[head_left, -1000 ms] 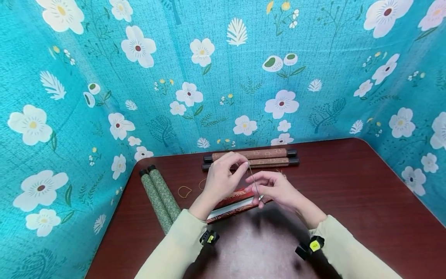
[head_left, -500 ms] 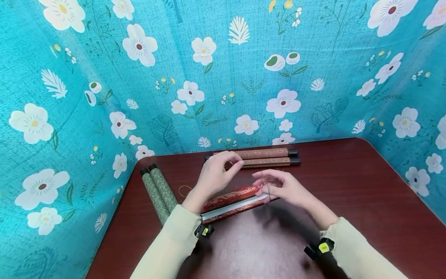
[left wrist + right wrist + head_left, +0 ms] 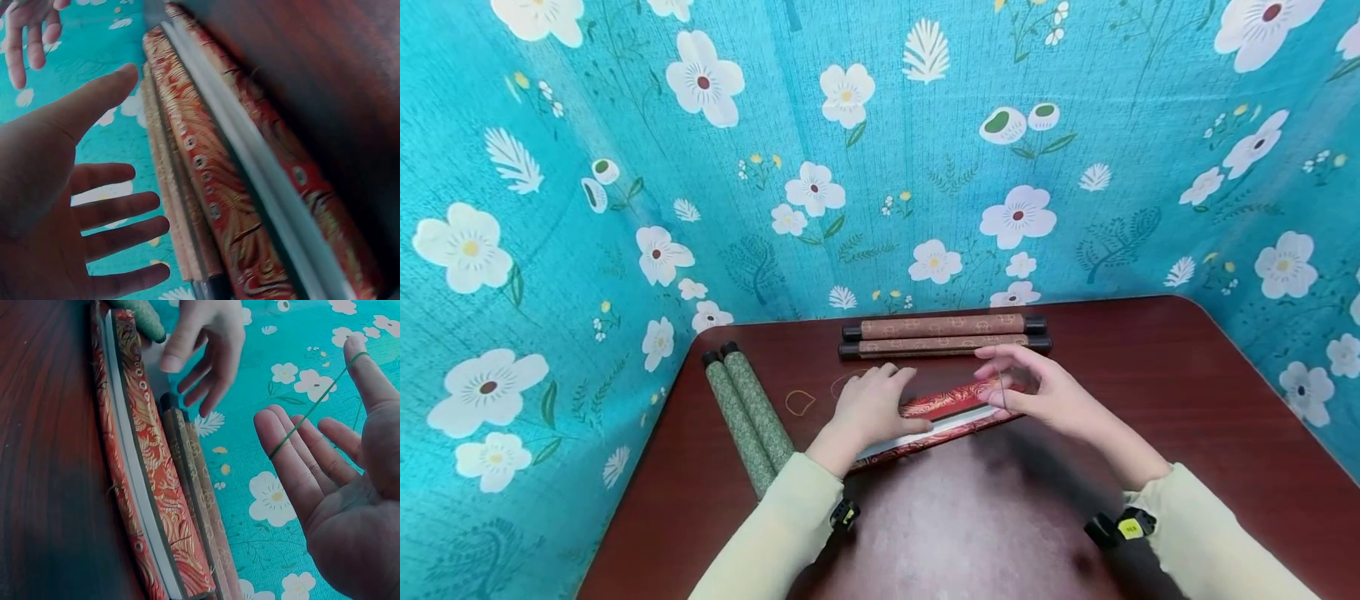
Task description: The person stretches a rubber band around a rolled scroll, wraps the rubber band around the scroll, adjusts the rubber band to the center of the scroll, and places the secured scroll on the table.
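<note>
A red and gold brocade scroll (image 3: 943, 402), rolled from both ends with a white strip between the rolls, lies in the middle of the table. My left hand (image 3: 872, 408) hovers over its left part, fingers and thumb spread, holding nothing. At the scroll's right end is my right hand (image 3: 1048, 392), raised above it. A thin green rubber band (image 3: 315, 403) is stretched between the right thumb and index finger, seen best in the right wrist view; the other fingers are extended. The left wrist view shows the left palm (image 3: 44, 181) beside the scroll, apart from it.
Two brown patterned rolls (image 3: 943, 327) with black ends lie along the table's back. Two green rolls (image 3: 741, 408) lie slanted at the left. A loose rubber band (image 3: 799, 392) rests between them and the left hand. Flowered blue cloth (image 3: 880, 167) hangs behind the table.
The left hand let go of the rubber band, which it was pulling up, and came down with fingers spread over the red scroll. The right hand moved right, the band still round its fingers.
</note>
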Demonstrator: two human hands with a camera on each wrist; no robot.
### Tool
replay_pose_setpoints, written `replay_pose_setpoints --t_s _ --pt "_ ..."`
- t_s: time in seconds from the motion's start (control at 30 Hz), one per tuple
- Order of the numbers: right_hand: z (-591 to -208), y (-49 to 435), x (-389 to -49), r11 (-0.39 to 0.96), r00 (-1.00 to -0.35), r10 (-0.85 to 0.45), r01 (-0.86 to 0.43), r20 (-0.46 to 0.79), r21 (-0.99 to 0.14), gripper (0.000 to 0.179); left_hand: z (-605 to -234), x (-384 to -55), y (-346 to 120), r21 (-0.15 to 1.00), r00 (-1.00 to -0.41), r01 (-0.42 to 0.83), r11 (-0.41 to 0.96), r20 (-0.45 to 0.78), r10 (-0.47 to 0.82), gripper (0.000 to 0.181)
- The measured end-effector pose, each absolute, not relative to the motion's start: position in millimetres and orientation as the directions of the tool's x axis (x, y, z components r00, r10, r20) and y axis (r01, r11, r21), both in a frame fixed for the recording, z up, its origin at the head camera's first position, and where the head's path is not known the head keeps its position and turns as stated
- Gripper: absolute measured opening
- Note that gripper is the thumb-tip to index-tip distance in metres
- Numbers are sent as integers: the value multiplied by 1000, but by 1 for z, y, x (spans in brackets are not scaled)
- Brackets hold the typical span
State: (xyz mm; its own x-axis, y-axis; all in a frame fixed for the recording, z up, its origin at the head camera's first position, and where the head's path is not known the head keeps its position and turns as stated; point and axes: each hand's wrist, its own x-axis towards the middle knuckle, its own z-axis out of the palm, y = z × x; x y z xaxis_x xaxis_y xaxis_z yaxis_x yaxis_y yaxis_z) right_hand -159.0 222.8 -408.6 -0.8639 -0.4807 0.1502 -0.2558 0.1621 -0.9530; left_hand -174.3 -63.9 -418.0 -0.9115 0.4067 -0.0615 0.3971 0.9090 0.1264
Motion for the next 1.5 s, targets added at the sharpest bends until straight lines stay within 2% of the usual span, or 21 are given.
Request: replay_pose_setpoints --t_s 0.17,0.63,1.1,1.5 --pt "-410 228 -157 161 -864 -479 -260 155 -952 56 -427 -170 -58 40 -907 406 913 -105 408 95" --pt "-417 247 -153 334 -878 -445 -345 177 -877 61 -446 -168 -53 -3 -894 444 896 -73 442 105" --pt "-416 255 -151 355 -896 -412 -327 167 -876 62 -458 -167 -53 -50 -876 483 874 -13 483 101" --pt "-420 257 -149 330 -895 -423 -294 138 -897 62 -456 -165 -52 -76 -851 523 849 10 526 83"
